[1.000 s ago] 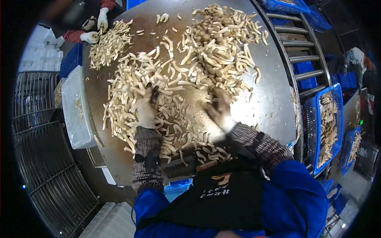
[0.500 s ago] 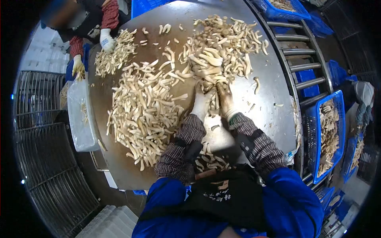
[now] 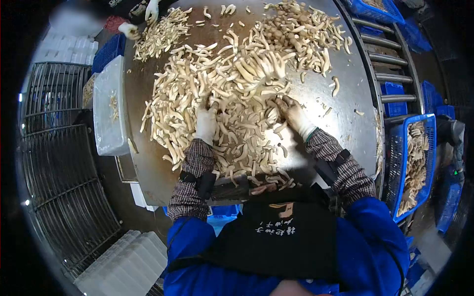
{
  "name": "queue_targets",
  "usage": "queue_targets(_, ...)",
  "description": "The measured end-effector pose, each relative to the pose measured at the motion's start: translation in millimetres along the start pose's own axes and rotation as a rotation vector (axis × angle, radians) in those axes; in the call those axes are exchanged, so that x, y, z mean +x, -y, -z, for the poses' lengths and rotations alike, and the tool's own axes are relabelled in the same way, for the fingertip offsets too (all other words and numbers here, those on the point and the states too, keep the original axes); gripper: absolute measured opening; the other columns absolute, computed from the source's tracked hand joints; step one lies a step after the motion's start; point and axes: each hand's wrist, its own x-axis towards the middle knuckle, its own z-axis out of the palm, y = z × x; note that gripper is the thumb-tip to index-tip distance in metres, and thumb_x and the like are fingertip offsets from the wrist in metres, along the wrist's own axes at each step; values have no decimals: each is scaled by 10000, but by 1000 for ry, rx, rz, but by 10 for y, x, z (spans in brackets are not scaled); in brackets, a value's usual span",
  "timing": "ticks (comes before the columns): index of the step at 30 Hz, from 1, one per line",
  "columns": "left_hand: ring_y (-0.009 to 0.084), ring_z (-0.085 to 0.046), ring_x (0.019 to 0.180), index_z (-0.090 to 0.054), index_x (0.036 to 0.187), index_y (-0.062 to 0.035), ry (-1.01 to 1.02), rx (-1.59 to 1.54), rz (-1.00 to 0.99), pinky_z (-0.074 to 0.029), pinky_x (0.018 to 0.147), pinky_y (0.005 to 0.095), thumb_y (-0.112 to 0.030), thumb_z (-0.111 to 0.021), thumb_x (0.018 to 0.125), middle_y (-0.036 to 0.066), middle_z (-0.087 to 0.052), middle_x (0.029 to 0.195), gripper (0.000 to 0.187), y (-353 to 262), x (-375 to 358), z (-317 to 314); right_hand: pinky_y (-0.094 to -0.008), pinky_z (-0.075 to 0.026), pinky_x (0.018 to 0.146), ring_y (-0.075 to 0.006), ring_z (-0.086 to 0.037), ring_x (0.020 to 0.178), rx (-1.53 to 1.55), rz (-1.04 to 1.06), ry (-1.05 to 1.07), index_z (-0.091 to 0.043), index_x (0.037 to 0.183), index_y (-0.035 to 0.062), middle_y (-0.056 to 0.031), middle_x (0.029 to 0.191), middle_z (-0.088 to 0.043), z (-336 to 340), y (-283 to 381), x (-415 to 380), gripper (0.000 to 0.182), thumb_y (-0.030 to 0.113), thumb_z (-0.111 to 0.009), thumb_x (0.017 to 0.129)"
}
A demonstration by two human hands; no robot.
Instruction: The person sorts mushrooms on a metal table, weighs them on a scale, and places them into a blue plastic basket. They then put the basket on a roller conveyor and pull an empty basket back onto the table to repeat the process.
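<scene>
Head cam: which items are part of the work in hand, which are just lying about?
In hand:
- left hand, gloved, flat on the mushroom pile
- right hand, gloved, at the pile's edge
- steel table

Lying about:
- blue crate of mushrooms, right
- clear tub, left
- co-worker's gloved hand, far end

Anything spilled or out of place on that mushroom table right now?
A few mushroom pieces lie scattered apart from the main pile on the bare right part of the metal table, and some sit at the near edge. Both gloved hands, left and right, rest in the pile. Nothing looks damaged.
</scene>
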Motion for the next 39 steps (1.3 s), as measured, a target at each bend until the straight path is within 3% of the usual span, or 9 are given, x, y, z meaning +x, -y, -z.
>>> queue_targets(5,233,-653,1000,-515,1292,22,98,422,8,-548,816,383,-114,-549,946,163,-656,1064,374,740,389,498,-246,-482,848,-122,-605,927,407,-67,133,-534,1274,-34,-76,1093,-671,151,-95,-295,383,105,-610,924)
queue_targets(10,259,-643,1010,-525,1260,38,-85,794,-487,-534,894,373,-131,-679,838,197,-654,1075,480,-185,-423,-114,-266,-474,871,-149,-607,958,135,27,-8,-576,1230,-36,-119,1093,-672,296,-141,-476,372,149,-640,913)
queue_targets(14,308,-486,1265,-560,1252,-55,978,1256,-581,-367,1103,443,-261,-785,687,178,-552,1300,642,-194,-1331,-576,-320,-475,914,-248,-630,1018,-233,77,-143,-569,1225,-38,-198,1113,-659,195,-58,-511,519,305,-708,862)
queue_targets(17,273,-333,1387,-507,1318,-200,966,1276,-1220,-152,1183,516,-399,-675,787,79,-433,1453,591,1064,-1537,-502,-397,-477,929,-349,-615,1071,-543,-39,-123,-566,1230,-15,-244,1161,-624,-120,457,-453,641,434,-729,803)
queue_targets(19,252,-308,1403,-488,1328,-219,1104,1325,-999,-120,1192,505,-395,-677,784,63,-430,1461,603,732,-1477,-474,-435,-500,860,-371,-632,986,-852,45,-53,-598,1142,39,-229,1084,-638,-333,308,-238,517,401,-731,799)
queue_targets(26,270,-354,1380,-597,1239,-156,731,948,-141,-194,1179,474,-282,-711,799,76,-557,1334,472,107,-887,356,-437,-502,833,-371,-636,948,-792,154,-116,-640,1092,41,-218,1020,-657,-62,7,-185,344,267,-650,833)
queue_targets(29,282,-460,1273,-562,1294,-132,387,1474,-723,-309,1122,475,-357,-704,803,119,-564,1276,558,210,-874,535,-405,-504,809,-339,-637,907,-552,119,-216,-644,1071,37,-191,980,-659,17,312,-558,310,174,-685,795)
queue_targets(35,278,-516,1196,-328,1441,-80,277,-100,-146,-559,863,358,-551,-540,918,164,-504,1290,735,216,-1256,-537,-355,-534,709,-243,-627,758,-523,206,114,-616,1174,34,-155,997,-645,-522,601,-970,357,183,-685,857)
queue_targets(39,264,-565,1150,-412,1341,7,656,-1247,115,-534,931,390,-291,-378,1034,190,-534,1253,429,1163,-1011,-676,-353,-461,974,-278,-577,1139,-488,246,361,-521,1326,59,-206,1250,-574,-588,736,-1099,487,200,-672,885)
